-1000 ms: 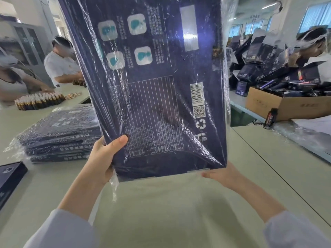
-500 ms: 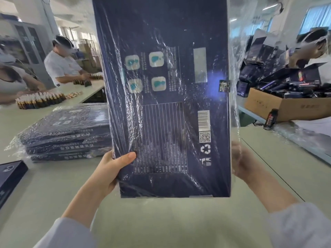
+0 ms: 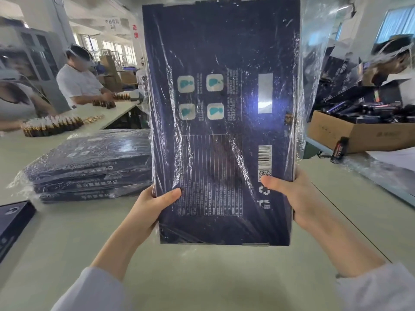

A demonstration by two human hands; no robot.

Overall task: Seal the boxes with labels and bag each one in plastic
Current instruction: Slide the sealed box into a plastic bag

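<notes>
Flat dark-navy cardboard box point(image 3: 221, 122) is held upright above the desk point(image 3: 202, 279), printed back facing the wearer, already inside a clear plastic bag point(image 3: 314, 55).

Left hand point(image 3: 155, 205) is clamped on the lower left edge and right hand point(image 3: 289, 196) on the lower right edge, thumbs across the face. The hands are set apart by the box's width.

Judgement: box looks seated. Slack film stands off the right side and top, wrinkled across the face.
- Keep the grip low and even.
- Settle the box to the closed end, then draw the surplus flat before laying it down.
- Which end is open — cannot tell.

Pale grey-green desk:
- Stack of bagged navy boxes point(image 3: 89, 167) lies at left.
- One unbagged navy box point(image 3: 13, 221) sits at the left edge.

Room — factory floor:
- Rows of amber glass vials point(image 3: 51, 126) stand near seated workers.
- Brown cardboard carton point(image 3: 359, 135) of dark packs sits at right, a small dark bottle point(image 3: 339, 150) leaning on it.
</notes>
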